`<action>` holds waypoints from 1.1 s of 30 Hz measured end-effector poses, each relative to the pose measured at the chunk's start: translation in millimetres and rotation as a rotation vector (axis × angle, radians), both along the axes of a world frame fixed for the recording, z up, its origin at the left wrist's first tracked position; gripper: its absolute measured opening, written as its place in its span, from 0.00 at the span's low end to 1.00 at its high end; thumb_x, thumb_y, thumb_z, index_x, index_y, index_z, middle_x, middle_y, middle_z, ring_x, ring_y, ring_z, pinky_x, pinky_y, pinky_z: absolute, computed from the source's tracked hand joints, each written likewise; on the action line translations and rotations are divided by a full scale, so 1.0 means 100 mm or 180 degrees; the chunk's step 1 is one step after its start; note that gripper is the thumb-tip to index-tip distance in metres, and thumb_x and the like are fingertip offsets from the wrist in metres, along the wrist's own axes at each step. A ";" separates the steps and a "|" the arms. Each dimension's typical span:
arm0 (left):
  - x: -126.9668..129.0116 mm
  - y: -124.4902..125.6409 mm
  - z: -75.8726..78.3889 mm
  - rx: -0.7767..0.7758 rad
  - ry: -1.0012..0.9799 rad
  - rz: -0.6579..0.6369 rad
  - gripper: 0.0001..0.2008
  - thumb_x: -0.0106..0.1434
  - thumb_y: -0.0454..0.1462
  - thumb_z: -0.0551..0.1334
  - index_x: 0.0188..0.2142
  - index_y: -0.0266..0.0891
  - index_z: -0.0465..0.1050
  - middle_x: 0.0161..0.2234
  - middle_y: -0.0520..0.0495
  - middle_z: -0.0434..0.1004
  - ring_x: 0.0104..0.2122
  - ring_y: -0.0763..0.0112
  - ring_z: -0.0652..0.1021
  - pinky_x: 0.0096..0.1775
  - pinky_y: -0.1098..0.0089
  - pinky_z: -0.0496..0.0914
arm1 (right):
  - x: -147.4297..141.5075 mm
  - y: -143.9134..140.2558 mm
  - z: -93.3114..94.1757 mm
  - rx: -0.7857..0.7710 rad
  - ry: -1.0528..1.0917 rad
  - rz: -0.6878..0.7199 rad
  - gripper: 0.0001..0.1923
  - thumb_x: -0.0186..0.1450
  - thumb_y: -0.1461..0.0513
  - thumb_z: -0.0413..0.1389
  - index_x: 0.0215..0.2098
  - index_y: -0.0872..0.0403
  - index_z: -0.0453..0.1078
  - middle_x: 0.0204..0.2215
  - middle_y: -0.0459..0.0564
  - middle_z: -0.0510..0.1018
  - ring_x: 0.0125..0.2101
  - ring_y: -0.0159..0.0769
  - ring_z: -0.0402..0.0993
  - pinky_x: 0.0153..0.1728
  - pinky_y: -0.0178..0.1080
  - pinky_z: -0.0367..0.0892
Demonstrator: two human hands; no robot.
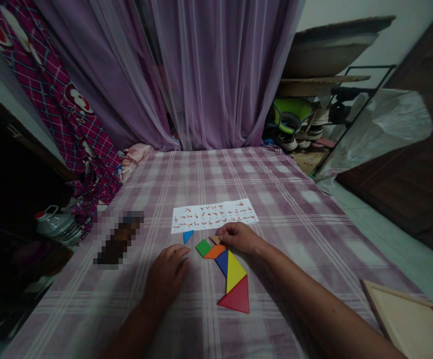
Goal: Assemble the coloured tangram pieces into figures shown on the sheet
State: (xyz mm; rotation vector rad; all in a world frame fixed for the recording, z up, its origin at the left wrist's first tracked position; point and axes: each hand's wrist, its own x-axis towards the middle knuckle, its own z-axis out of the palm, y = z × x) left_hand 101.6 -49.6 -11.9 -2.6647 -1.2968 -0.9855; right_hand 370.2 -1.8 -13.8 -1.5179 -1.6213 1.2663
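While pinched, tan piece (215, 239), under right grip (239, 236)

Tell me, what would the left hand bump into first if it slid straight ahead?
Probably the small blue triangle, just beyond the left hand fingertips; the green square sits slightly right of that line. Depth is uncertain.

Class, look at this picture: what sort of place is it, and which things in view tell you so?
Probably a room in a home, not a workshop. A checked cloth covers the surface, purple curtains hang behind it, and a shoe rack stands to the right.
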 end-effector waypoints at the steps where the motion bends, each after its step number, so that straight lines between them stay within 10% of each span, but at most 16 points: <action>1: 0.00 0.00 -0.01 0.0004 0.0013 0.0001 0.10 0.70 0.38 0.53 0.46 0.42 0.71 0.42 0.45 0.78 0.42 0.64 0.79 0.43 0.64 0.75 | -0.01 0.01 -0.01 0.0007 -0.0011 -0.0006 0.04 0.58 0.65 0.58 0.31 0.56 0.75 0.25 0.46 0.79 0.26 0.30 0.72 0.29 0.32 0.65; 33: -0.01 0.00 -0.03 -0.0252 -0.0031 0.0041 0.11 0.69 0.38 0.53 0.44 0.43 0.73 0.42 0.45 0.79 0.42 0.63 0.79 0.42 0.62 0.75 | -0.10 0.24 0.32 0.0563 -0.1450 0.0758 0.15 0.63 0.68 0.52 0.40 0.49 0.80 0.40 0.46 0.83 0.41 0.37 0.77 0.43 0.36 0.67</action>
